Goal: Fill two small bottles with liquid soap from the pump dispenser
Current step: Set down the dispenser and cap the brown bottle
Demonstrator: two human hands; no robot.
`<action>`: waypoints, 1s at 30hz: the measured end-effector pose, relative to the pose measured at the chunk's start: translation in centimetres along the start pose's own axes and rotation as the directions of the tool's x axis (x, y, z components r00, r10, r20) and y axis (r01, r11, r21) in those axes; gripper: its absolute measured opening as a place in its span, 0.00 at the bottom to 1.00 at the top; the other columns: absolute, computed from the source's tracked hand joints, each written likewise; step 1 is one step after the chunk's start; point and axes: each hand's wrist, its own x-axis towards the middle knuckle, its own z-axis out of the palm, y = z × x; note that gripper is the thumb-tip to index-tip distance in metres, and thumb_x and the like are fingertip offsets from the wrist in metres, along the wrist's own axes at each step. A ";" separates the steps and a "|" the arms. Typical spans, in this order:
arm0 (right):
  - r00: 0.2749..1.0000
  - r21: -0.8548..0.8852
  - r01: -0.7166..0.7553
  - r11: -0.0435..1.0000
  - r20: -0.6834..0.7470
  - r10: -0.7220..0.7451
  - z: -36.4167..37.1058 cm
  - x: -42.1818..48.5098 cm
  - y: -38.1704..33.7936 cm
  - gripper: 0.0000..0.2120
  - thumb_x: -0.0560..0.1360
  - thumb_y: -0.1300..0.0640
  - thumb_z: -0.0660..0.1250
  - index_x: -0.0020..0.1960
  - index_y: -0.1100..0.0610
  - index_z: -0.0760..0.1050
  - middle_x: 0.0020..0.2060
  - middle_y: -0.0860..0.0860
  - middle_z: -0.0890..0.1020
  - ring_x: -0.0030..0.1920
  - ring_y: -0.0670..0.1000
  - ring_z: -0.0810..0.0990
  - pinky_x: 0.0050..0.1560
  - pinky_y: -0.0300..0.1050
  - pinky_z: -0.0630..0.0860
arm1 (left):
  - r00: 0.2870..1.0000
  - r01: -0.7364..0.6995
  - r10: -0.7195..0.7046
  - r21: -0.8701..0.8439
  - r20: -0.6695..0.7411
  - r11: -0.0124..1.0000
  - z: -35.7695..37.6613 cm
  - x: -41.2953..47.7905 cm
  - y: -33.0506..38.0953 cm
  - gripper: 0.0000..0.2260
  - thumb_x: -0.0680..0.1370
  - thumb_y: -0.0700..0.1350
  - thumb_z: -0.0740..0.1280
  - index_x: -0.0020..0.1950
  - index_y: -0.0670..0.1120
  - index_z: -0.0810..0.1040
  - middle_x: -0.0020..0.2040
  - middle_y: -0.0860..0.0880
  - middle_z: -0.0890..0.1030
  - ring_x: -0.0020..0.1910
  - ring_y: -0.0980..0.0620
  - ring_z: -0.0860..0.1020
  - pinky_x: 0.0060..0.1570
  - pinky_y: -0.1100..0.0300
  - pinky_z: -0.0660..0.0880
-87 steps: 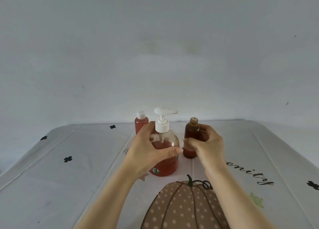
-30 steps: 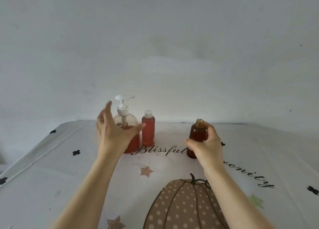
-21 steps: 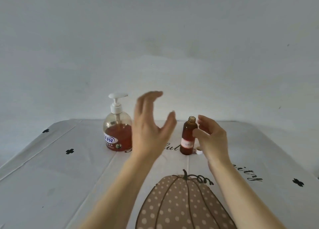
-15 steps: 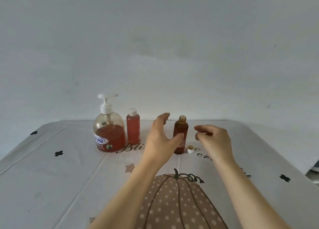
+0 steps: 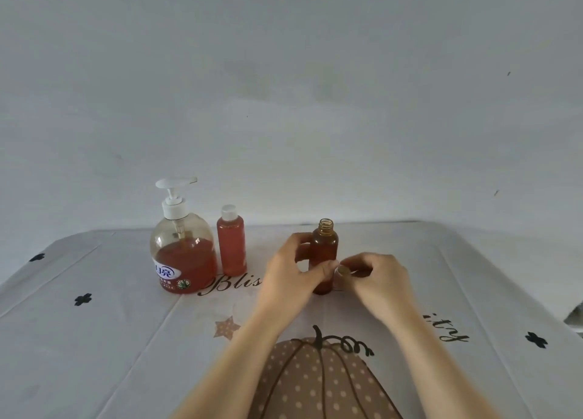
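A clear pump dispenser (image 5: pixel 183 254), about half full of orange soap, stands at the back left of the table. Just right of it stands a small bottle (image 5: pixel 231 245) with a white cap, full of orange soap. A small amber bottle (image 5: pixel 325 245) with an open threaded neck stands further right. My left hand (image 5: pixel 290 276) wraps around the amber bottle's lower body. My right hand (image 5: pixel 375 276) pinches a small white cap (image 5: pixel 342 273) right beside the amber bottle's base.
The table wears a white cloth (image 5: pixel 94 339) printed with black clovers, script lettering and a dotted pumpkin (image 5: pixel 318 384) near me. A plain pale wall rises directly behind the bottles. The table's right edge drops off at the far right.
My left hand let go of the dispenser, crossed to the right and closed around the amber bottle. My right hand dropped to the white cap by the bottle's base and pinched it.
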 end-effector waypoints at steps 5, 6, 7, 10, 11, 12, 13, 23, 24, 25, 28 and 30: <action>0.991 0.206 0.089 0.974 -0.112 -0.067 0.2 -0.4 -1.1 0.07 0.73 0.58 0.74 0.47 0.47 0.84 0.38 0.40 0.85 0.41 0.35 0.82 0.41 0.26 0.73 | 1.000 -0.021 0.021 -0.029 -0.019 0.999 -0.3 0.0 -0.3 0.17 0.73 0.50 0.74 0.59 0.55 0.74 0.53 0.60 0.81 0.56 0.63 0.78 0.55 0.64 0.74; 0.988 0.208 0.109 0.972 -0.131 -0.083 0.2 -0.5 -1.2 0.07 0.73 0.58 0.73 0.48 0.47 0.84 0.39 0.39 0.85 0.41 0.34 0.81 0.41 0.25 0.73 | 0.999 -0.021 0.020 -0.027 -0.030 0.999 -0.5 0.0 -0.3 0.16 0.73 0.49 0.74 0.59 0.56 0.74 0.53 0.60 0.81 0.55 0.64 0.78 0.54 0.65 0.75; 0.983 0.207 0.131 0.970 -0.152 -0.101 0.3 -0.6 -1.3 0.07 0.74 0.57 0.72 0.49 0.47 0.84 0.40 0.39 0.85 0.42 0.34 0.81 0.41 0.24 0.72 | 0.999 -0.021 0.020 -0.026 -0.043 0.999 -0.6 0.0 -0.3 0.16 0.74 0.49 0.73 0.59 0.56 0.73 0.53 0.60 0.81 0.53 0.64 0.78 0.52 0.65 0.76; 0.972 0.253 0.191 0.948 -0.184 -0.147 0.1 -0.7 -1.4 0.09 0.76 0.57 0.72 0.54 0.47 0.83 0.45 0.42 0.84 0.45 0.33 0.79 0.41 0.24 0.72 | 0.998 -0.017 0.015 -0.046 -0.058 0.999 -0.8 0.1 -0.1 0.15 0.74 0.49 0.72 0.58 0.59 0.72 0.52 0.61 0.81 0.49 0.65 0.79 0.49 0.65 0.78; 0.971 0.278 0.209 0.938 -0.176 -0.164 0.0 -0.8 -1.5 0.10 0.76 0.58 0.72 0.56 0.47 0.82 0.46 0.43 0.84 0.45 0.33 0.79 0.41 0.24 0.72 | 0.998 -0.019 0.016 -0.051 -0.053 0.999 -0.9 0.0 -0.1 0.15 0.75 0.48 0.72 0.58 0.58 0.73 0.51 0.61 0.81 0.48 0.66 0.79 0.48 0.65 0.78; 0.971 0.304 0.219 0.927 -0.163 -0.177 0.1 -0.9 -1.6 0.12 0.76 0.58 0.72 0.57 0.47 0.81 0.46 0.44 0.84 0.45 0.34 0.79 0.42 0.24 0.72 | 0.999 -0.024 0.022 -0.052 -0.045 0.998 -0.9 -0.1 0.0 0.15 0.75 0.48 0.72 0.58 0.57 0.73 0.51 0.61 0.80 0.47 0.66 0.79 0.46 0.66 0.78; 0.970 0.330 0.228 0.916 -0.155 -0.186 0.1 -1.0 -1.7 0.13 0.75 0.58 0.73 0.58 0.46 0.80 0.45 0.44 0.84 0.45 0.35 0.80 0.42 0.25 0.72 | 0.999 -0.031 0.030 -0.050 -0.037 0.998 -0.9 -0.2 0.1 0.14 0.75 0.47 0.72 0.58 0.57 0.73 0.50 0.61 0.80 0.45 0.66 0.78 0.43 0.69 0.77; 0.956 0.525 0.281 0.803 -0.227 -0.186 0.0 -1.3 -2.2 0.13 0.73 0.65 0.75 0.49 0.48 0.82 0.47 0.50 0.85 0.43 0.40 0.84 0.39 0.28 0.74 | 0.992 -0.095 0.103 0.104 -0.074 0.990 -0.5 -0.5 0.2 0.16 0.74 0.48 0.72 0.60 0.56 0.73 0.53 0.58 0.78 0.44 0.60 0.78 0.47 0.55 0.79; 0.949 0.523 0.303 0.797 -0.237 -0.206 0.1 -1.4 -2.2 0.14 0.73 0.65 0.75 0.49 0.46 0.82 0.48 0.50 0.84 0.45 0.42 0.84 0.40 0.28 0.75 | 0.991 -0.104 0.114 0.122 -0.074 0.987 -0.4 -0.5 0.2 0.16 0.74 0.48 0.72 0.60 0.56 0.73 0.53 0.58 0.78 0.44 0.60 0.78 0.47 0.56 0.79; 0.944 0.520 0.319 0.792 -0.245 -0.219 0.1 -1.4 -2.3 0.14 0.73 0.65 0.75 0.50 0.46 0.82 0.48 0.51 0.84 0.45 0.42 0.84 0.41 0.28 0.75 | 0.990 -0.109 0.120 0.134 -0.074 0.985 -0.4 -0.4 0.2 0.16 0.74 0.48 0.72 0.60 0.55 0.73 0.53 0.58 0.78 0.44 0.60 0.78 0.47 0.56 0.78; 0.946 0.535 0.316 0.783 -0.246 -0.214 0.2 -1.2 -2.6 0.14 0.74 0.63 0.74 0.53 0.46 0.82 0.45 0.46 0.85 0.44 0.40 0.84 0.44 0.28 0.75 | 0.989 -0.119 0.130 0.153 -0.067 0.981 -0.3 -0.4 0.1 0.16 0.74 0.47 0.72 0.60 0.55 0.72 0.52 0.57 0.78 0.44 0.58 0.79 0.46 0.57 0.78; 0.945 0.545 0.314 0.777 -0.257 -0.201 0.3 -0.9 -2.8 0.14 0.74 0.63 0.75 0.53 0.47 0.81 0.45 0.44 0.85 0.44 0.39 0.83 0.47 0.29 0.76 | 0.988 -0.128 0.140 0.153 -0.071 0.980 -0.3 -0.4 0.1 0.16 0.74 0.47 0.72 0.58 0.56 0.72 0.50 0.57 0.79 0.41 0.59 0.79 0.44 0.60 0.78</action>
